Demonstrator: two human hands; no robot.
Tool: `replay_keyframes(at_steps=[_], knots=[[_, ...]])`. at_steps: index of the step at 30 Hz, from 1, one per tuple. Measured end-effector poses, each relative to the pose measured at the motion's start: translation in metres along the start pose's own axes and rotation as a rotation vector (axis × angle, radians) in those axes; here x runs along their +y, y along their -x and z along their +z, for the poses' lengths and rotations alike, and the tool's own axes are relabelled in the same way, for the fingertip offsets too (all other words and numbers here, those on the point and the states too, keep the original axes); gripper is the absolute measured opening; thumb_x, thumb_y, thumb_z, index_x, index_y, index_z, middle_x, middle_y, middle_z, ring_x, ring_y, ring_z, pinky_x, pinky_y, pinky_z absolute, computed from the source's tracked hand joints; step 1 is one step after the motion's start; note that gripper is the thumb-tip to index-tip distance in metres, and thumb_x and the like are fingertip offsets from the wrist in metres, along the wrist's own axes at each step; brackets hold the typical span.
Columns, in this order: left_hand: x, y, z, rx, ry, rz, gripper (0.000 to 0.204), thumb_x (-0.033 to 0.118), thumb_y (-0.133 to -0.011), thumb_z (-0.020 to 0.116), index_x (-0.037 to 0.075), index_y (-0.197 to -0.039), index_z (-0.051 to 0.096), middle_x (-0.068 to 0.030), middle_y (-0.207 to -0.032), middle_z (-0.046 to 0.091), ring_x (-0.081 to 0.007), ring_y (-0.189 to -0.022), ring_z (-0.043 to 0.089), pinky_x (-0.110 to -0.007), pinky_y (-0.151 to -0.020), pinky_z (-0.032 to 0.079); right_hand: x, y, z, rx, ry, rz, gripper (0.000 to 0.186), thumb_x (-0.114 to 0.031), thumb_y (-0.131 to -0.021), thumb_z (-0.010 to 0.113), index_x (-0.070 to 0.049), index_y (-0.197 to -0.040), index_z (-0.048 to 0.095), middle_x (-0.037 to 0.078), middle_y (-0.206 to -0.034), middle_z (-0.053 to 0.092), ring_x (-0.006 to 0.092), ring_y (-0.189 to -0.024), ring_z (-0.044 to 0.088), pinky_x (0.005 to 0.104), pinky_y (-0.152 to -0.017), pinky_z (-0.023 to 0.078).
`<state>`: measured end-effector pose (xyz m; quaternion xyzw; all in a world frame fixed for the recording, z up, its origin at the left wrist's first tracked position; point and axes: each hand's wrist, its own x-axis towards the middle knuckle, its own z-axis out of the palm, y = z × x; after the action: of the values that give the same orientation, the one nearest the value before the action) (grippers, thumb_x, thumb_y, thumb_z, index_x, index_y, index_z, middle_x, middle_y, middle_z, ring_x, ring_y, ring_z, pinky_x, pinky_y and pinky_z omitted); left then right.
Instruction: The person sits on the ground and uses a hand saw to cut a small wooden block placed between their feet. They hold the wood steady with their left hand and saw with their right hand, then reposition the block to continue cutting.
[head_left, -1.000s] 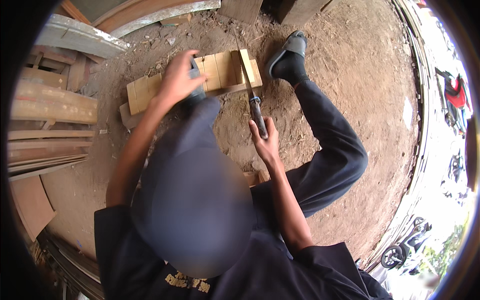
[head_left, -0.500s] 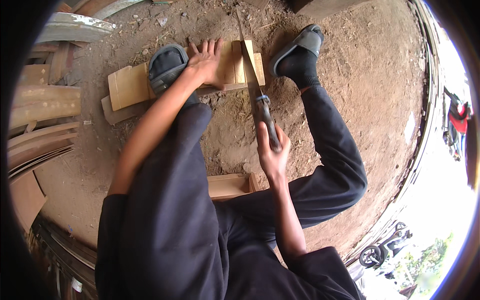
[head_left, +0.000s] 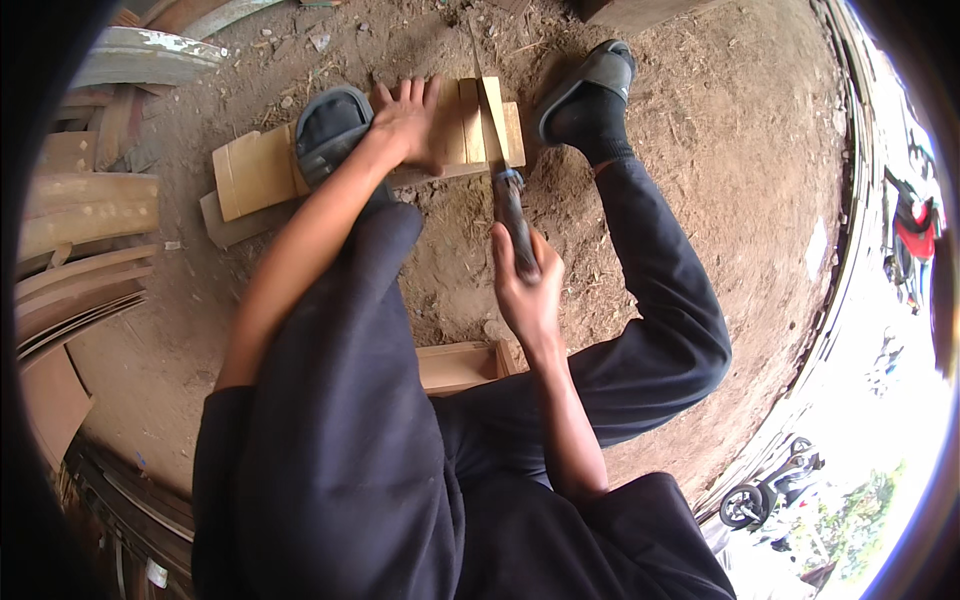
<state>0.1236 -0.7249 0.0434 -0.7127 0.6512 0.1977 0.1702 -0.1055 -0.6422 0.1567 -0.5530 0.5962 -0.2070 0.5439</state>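
Note:
A light wooden board (head_left: 252, 178) lies across other wood on the dirt ground. My left hand (head_left: 407, 124) rests flat on it with fingers spread, beside my left foot in a grey slide sandal (head_left: 334, 130), which also presses on the board. In my right hand (head_left: 528, 283) is a handsaw (head_left: 510, 205), gripped by its dark handle. The saw's thin blade runs away from me across the board near its right end. How deep the blade sits in the wood I cannot tell. Under the board, another wooden piece (head_left: 228, 228) sticks out at the left.
Curved and flat wooden pieces (head_left: 90, 210) are stacked along the left side. An open wooden box or frame (head_left: 460, 366) sits on the ground beneath my legs. My right foot (head_left: 590, 100) stands right of the board. A motorcycle (head_left: 760, 500) is outside at the lower right.
My right hand and the saw have moved forward and slightly left, bringing the handle closer to the board. My left hand and left foot stay on the board.

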Motion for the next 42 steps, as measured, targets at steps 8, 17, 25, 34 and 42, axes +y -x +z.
replay_keyframes(at_steps=[8, 17, 25, 34, 42], knots=[[0.006, -0.003, -0.011, -0.096, -0.064, -0.009, 0.151, 0.071, -0.042, 0.080, -0.005, -0.147, 0.002, -0.0238, -0.147, 0.025, -0.0378, -0.137, 0.024, -0.068, -0.107, 0.018, 0.008, -0.008, -0.006, 0.016, 0.005, -0.057, 0.029, -0.022, -0.095, 0.058, 0.000, -0.075, 0.057, -0.002, -0.057, 0.047, 0.0045, -0.052, 0.041, 0.0253, -0.045, 0.033], [-0.002, 0.002, -0.005, -0.091, -0.042, -0.021, 0.151, 0.066, -0.040, 0.083, -0.004, -0.147, 0.003, -0.0259, -0.147, 0.024, -0.0396, -0.138, 0.023, -0.067, -0.107, 0.021, 0.024, 0.044, -0.032, -0.027, -0.007, -0.025, 0.026, -0.021, -0.094, 0.059, 0.001, -0.081, 0.061, -0.001, -0.061, 0.052, 0.0041, -0.057, 0.046, 0.0240, -0.048, 0.035], [-0.007, -0.003, -0.004, -0.065, -0.067, 0.006, 0.160, 0.080, -0.032, 0.075, -0.007, -0.146, 0.005, -0.0258, -0.147, 0.023, -0.0408, -0.138, 0.022, -0.069, -0.106, 0.017, 0.027, 0.024, -0.005, 0.042, -0.025, -0.075, 0.025, -0.020, -0.093, 0.060, 0.001, -0.080, 0.061, 0.001, -0.060, 0.050, 0.0056, -0.056, 0.044, 0.0262, -0.049, 0.037], [-0.008, 0.001, -0.001, 0.042, -0.006, 0.048, 0.160, 0.077, -0.026, 0.079, -0.007, -0.145, 0.011, -0.0233, -0.140, 0.033, -0.0396, -0.130, 0.031, -0.067, -0.104, 0.023, 0.022, -0.002, 0.020, 0.077, 0.087, -0.105, 0.031, -0.023, -0.093, 0.060, 0.001, -0.074, 0.056, -0.002, -0.057, 0.046, 0.0046, -0.055, 0.040, 0.0270, -0.047, 0.034], [-0.014, -0.004, -0.004, -0.013, 0.065, 0.055, 0.161, 0.075, -0.028, 0.081, -0.005, -0.146, 0.008, -0.0243, -0.144, 0.027, -0.0403, -0.135, 0.025, -0.062, -0.109, 0.020, 0.010, 0.017, 0.005, 0.083, 0.046, -0.013, 0.034, -0.026, -0.093, 0.061, -0.002, -0.070, 0.053, -0.004, -0.058, 0.044, 0.0052, -0.054, 0.039, 0.0273, -0.047, 0.032]])
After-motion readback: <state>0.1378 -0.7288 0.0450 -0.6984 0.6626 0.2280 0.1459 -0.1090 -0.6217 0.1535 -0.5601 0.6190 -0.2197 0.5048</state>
